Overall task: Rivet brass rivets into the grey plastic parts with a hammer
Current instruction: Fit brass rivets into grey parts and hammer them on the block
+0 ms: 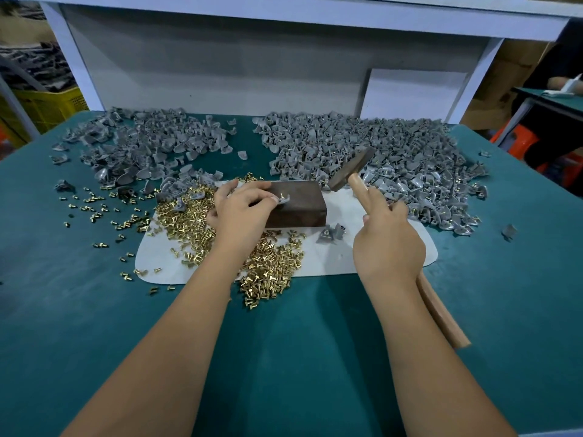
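My left hand [241, 209] pinches a small grey plastic part [283, 199] against the top of a dark metal block [303, 205]; a brass rivet stands up out of the part. My right hand [386, 244] grips the wooden handle of a hammer [351, 169], whose head hangs raised to the right of the block and above its top. Loose brass rivets [268, 269] lie heaped on a white mat [340, 257] under my left wrist. Two grey parts [331, 232] lie just in front of the block.
Two big heaps of grey plastic parts cover the back of the green table [284, 342]: one heap [148, 146] at the left, one heap [388, 162] at the right. Stray rivets [94, 206] dot the left side. A white shelf frame [473, 86] stands behind.
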Action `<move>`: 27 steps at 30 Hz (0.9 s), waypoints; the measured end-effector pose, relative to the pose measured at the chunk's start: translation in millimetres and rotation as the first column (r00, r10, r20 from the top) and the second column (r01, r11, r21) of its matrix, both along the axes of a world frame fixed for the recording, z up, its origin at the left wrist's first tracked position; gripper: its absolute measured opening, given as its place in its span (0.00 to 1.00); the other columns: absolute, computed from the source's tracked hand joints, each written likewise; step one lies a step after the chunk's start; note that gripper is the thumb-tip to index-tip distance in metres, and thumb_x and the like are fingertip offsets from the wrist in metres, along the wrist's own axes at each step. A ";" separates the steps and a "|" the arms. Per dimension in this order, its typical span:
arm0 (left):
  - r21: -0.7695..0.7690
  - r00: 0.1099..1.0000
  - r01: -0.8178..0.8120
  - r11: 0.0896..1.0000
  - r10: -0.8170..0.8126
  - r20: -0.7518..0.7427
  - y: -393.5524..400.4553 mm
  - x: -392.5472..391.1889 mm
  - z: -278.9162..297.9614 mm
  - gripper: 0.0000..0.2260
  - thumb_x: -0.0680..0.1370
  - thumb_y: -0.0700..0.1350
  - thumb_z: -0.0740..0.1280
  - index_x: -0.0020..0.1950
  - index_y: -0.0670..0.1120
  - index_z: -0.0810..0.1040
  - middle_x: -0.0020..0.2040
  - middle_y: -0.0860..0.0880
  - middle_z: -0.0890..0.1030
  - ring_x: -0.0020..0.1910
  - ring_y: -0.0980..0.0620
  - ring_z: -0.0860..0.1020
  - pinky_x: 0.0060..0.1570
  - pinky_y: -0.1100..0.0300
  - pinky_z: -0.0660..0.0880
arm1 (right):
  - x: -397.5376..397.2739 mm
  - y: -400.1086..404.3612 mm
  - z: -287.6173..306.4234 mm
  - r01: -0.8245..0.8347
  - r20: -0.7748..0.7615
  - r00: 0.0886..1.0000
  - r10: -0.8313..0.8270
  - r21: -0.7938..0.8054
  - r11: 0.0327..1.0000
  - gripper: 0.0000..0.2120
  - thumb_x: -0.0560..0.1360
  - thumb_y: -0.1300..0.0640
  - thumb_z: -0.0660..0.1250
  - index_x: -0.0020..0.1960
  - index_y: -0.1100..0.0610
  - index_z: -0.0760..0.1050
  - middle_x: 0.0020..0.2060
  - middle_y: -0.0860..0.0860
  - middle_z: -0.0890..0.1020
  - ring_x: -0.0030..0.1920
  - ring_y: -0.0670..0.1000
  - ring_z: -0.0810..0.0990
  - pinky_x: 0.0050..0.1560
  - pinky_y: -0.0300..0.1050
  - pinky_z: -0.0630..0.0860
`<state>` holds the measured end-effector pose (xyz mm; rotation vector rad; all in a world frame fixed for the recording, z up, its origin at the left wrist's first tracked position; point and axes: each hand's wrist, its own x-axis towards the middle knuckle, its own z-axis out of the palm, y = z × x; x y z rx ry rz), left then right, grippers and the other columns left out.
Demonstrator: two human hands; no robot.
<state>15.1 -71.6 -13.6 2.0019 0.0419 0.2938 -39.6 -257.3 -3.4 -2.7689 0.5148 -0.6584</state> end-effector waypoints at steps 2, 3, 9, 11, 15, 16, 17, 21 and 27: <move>-0.007 1.000 0.001 1.000 -0.001 -0.004 0.1 0.1 -0.1 0.11 0.76 0.51 0.69 0.34 0.61 0.80 0.56 0.71 0.77 0.68 0.59 0.59 0.56 0.57 0.48 | -0.2 0.1 -1.2 0.007 -0.054 0.999 -0.008 -0.007 1.000 0.24 0.76 0.62 0.60 0.71 0.49 0.62 0.54 0.58 0.72 0.35 0.58 0.69 0.27 0.44 0.54; -0.005 1.000 -0.001 1.000 0.001 -0.005 0.0 0.1 -0.2 0.10 0.76 0.51 0.69 0.34 0.61 0.80 0.56 0.71 0.77 0.69 0.59 0.59 0.57 0.57 0.48 | -0.2 -0.4 -1.4 0.007 -0.080 0.997 -0.009 -0.019 1.000 0.23 0.76 0.61 0.60 0.70 0.50 0.64 0.54 0.58 0.73 0.38 0.59 0.72 0.29 0.45 0.56; 0.100 0.998 -0.050 0.994 0.045 0.044 -0.3 -2.4 -0.6 0.07 0.77 0.52 0.69 0.39 0.60 0.78 0.52 0.70 0.74 0.72 0.56 0.58 0.58 0.57 0.49 | 3.0 -2.5 -3.5 -0.005 -0.147 0.989 -0.015 -0.140 0.990 0.14 0.75 0.59 0.62 0.60 0.55 0.75 0.53 0.59 0.76 0.55 0.61 0.69 0.46 0.49 0.63; 0.164 0.996 -0.073 0.984 0.064 0.060 -0.8 -2.7 -1.2 0.04 0.77 0.53 0.69 0.43 0.60 0.79 0.53 0.67 0.74 0.72 0.54 0.58 0.57 0.56 0.49 | 4.5 1.2 -3.3 -0.003 -0.067 0.998 -0.006 -0.140 0.990 0.13 0.76 0.56 0.63 0.59 0.55 0.77 0.55 0.58 0.74 0.56 0.60 0.68 0.51 0.50 0.63; 0.203 0.994 -0.087 0.975 0.072 0.082 -2.0 -1.9 -2.8 0.01 0.77 0.52 0.69 0.46 0.59 0.80 0.55 0.65 0.76 0.71 0.53 0.59 0.60 0.55 0.50 | 15.9 25.3 5.4 -0.271 0.141 0.954 0.265 0.025 0.962 0.13 0.77 0.52 0.63 0.60 0.50 0.77 0.53 0.50 0.76 0.54 0.52 0.68 0.55 0.47 0.63; 0.209 0.993 -0.092 0.974 0.075 0.090 -2.5 -1.6 -3.1 0.01 0.77 0.52 0.69 0.46 0.59 0.79 0.55 0.65 0.76 0.70 0.53 0.59 0.61 0.54 0.51 | 20.8 32.9 8.1 -0.354 0.170 0.926 0.338 0.072 0.932 0.13 0.78 0.52 0.63 0.60 0.50 0.78 0.51 0.49 0.77 0.54 0.52 0.69 0.55 0.47 0.65; 0.223 0.992 -0.099 0.970 0.079 0.098 -3.0 -1.5 -3.5 0.01 0.77 0.52 0.68 0.46 0.59 0.79 0.56 0.64 0.77 0.70 0.53 0.59 0.63 0.52 0.52 | 26.5 40.0 10.8 -0.418 0.189 0.900 0.393 0.117 0.901 0.12 0.78 0.53 0.63 0.59 0.50 0.78 0.50 0.49 0.78 0.53 0.52 0.71 0.54 0.47 0.68; 0.265 0.987 -0.121 0.957 0.088 0.134 -3.0 -0.4 -5.3 0.04 0.77 0.53 0.68 0.50 0.58 0.82 0.61 0.61 0.78 0.70 0.52 0.59 0.61 0.53 0.52 | 51.7 61.9 14.0 -0.500 0.131 0.866 0.483 0.199 0.843 0.09 0.78 0.52 0.63 0.54 0.51 0.79 0.48 0.49 0.80 0.52 0.52 0.75 0.46 0.46 0.72; 0.273 0.981 -0.140 0.952 0.097 0.166 -3.2 2.0 -5.7 0.05 0.77 0.55 0.67 0.48 0.58 0.82 0.60 0.61 0.79 0.69 0.51 0.60 0.59 0.56 0.51 | 66.2 71.1 9.2 -0.445 0.096 0.895 0.435 0.153 0.882 0.08 0.77 0.49 0.64 0.45 0.52 0.78 0.41 0.47 0.75 0.48 0.52 0.74 0.39 0.44 0.64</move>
